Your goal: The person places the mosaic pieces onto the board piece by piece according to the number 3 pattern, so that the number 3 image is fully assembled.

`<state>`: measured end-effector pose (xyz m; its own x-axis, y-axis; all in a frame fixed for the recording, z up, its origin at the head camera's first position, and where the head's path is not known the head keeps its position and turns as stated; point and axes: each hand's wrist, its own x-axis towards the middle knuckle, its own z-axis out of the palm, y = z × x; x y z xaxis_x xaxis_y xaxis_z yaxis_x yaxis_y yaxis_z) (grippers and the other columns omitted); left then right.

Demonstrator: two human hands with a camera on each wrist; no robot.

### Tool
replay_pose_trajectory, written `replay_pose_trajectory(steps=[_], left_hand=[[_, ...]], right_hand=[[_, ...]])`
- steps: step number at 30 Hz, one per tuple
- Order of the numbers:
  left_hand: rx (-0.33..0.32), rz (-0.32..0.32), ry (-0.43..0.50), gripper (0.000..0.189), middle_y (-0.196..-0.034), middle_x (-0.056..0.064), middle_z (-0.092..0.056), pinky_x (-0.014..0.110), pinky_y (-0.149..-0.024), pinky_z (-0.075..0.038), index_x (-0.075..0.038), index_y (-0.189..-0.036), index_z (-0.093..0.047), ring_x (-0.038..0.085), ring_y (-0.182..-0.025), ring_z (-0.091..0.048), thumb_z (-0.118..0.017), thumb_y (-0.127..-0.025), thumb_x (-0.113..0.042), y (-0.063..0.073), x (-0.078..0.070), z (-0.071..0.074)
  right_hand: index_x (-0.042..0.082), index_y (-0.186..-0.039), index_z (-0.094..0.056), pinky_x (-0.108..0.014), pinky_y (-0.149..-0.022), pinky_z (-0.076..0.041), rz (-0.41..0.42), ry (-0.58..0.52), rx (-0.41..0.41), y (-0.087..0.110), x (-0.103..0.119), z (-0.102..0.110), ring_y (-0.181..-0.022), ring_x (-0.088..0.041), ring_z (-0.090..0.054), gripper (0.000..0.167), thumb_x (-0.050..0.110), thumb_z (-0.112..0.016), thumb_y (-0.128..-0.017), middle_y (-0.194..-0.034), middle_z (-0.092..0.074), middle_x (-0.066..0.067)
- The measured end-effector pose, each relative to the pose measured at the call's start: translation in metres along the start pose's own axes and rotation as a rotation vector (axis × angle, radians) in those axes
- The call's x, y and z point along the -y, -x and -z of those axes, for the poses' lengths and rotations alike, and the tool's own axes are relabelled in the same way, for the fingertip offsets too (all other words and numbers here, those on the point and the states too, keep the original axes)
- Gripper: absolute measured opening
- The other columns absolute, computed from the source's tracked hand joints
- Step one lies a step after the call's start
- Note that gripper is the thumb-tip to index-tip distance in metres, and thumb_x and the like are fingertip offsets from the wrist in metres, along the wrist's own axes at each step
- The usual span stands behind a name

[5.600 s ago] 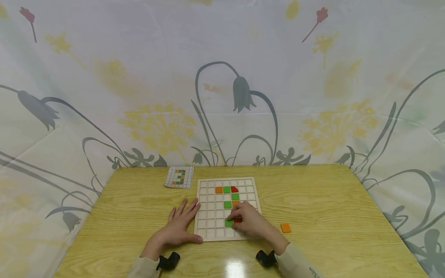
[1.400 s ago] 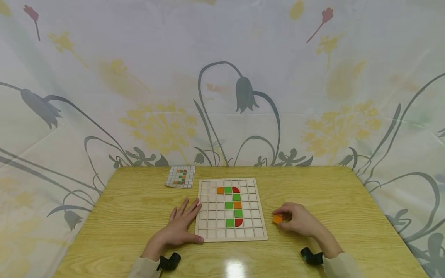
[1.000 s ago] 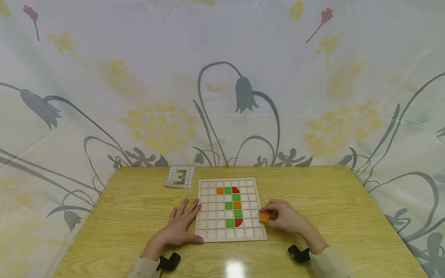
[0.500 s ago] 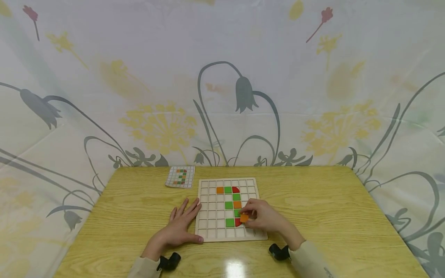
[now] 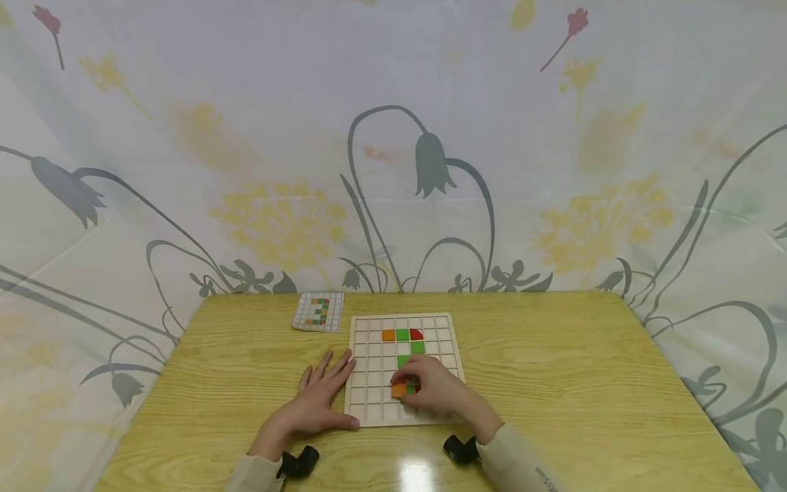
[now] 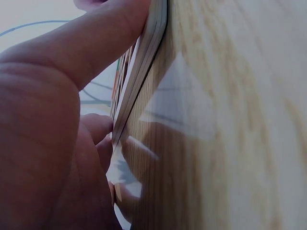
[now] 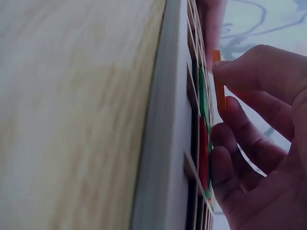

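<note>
A pale wooden grid board (image 5: 369, 412) lies on the table, with orange, green and red tiles set in some cells. My right hand (image 5: 439, 388) pinches an orange square tile (image 5: 399, 390) over the lower middle of the board, covering several tiles there. In the right wrist view the orange tile (image 7: 219, 86) stands edge-on between thumb and fingers, just off the board, near a green tile (image 7: 202, 93) and a red tile (image 7: 204, 153). My left hand (image 5: 313, 403) rests spread on the table, thumb and fingertips touching the board's left edge.
A paper card (image 5: 317, 312) printed with a grid of coloured squares lies behind the board to the left. The wooden table (image 5: 553, 355) runs back to a flower-patterned curtain (image 5: 393, 150). Black wrist cameras (image 5: 300, 462) sit at both cuffs.
The right hand picked the orange tile off the table right of the board and carried it left over the lower rows. Before that, it was at the red tile. My left hand stays put.
</note>
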<state>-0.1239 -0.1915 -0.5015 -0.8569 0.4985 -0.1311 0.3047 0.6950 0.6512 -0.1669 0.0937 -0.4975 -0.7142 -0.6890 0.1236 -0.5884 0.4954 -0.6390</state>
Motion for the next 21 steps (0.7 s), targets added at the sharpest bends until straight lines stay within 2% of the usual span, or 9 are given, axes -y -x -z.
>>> replay_pose_trajectory(steps=[5,10,16,21], left_hand=[[-0.003,-0.001,-0.007,0.106,-0.167,0.006,-0.006,0.069,-0.11,0.007,-0.008,-0.16,-0.021,0.039,-0.15,0.01,-0.076,-0.082,-0.055,-0.0005,-0.0001,0.0],[-0.006,-0.001,-0.007,0.106,-0.167,0.007,-0.007,0.069,-0.11,0.007,-0.008,-0.16,-0.021,0.039,-0.15,0.01,-0.076,-0.081,-0.055,-0.0003,-0.0002,0.0],[-0.001,0.0,0.003,0.106,-0.167,0.007,-0.007,0.069,-0.109,0.007,-0.008,-0.16,-0.021,0.039,-0.15,0.01,-0.076,-0.082,-0.054,-0.0001,-0.0003,0.0001],[0.003,0.003,0.012,0.106,-0.167,0.006,-0.007,0.068,-0.109,0.008,-0.008,-0.16,-0.021,0.039,-0.15,0.01,-0.076,-0.082,-0.054,0.0003,-0.0011,0.0007]], right_hand=[[0.021,-0.096,-0.075,-0.031,-0.082,-0.044,-0.013,0.02,-0.005,-0.0044,0.0053,-0.0056,-0.088,-0.008,-0.049,0.015,0.014,-0.079,-0.083,-0.09,-0.057,0.014],[0.023,-0.093,-0.075,-0.033,-0.089,-0.043,-0.061,0.013,0.028,-0.0073,0.0072,-0.0091,-0.094,-0.008,-0.05,0.012,0.016,-0.078,-0.083,-0.093,-0.058,0.017],[0.022,-0.094,-0.076,-0.033,-0.091,-0.043,-0.064,0.022,0.06,-0.0095,0.0087,-0.0106,-0.096,-0.008,-0.051,0.013,0.014,-0.077,-0.084,-0.095,-0.06,0.016],[0.022,-0.094,-0.077,-0.032,-0.09,-0.044,-0.076,-0.014,0.066,-0.01,0.0096,-0.0103,-0.095,-0.007,-0.051,0.013,0.013,-0.078,-0.085,-0.094,-0.059,0.018]])
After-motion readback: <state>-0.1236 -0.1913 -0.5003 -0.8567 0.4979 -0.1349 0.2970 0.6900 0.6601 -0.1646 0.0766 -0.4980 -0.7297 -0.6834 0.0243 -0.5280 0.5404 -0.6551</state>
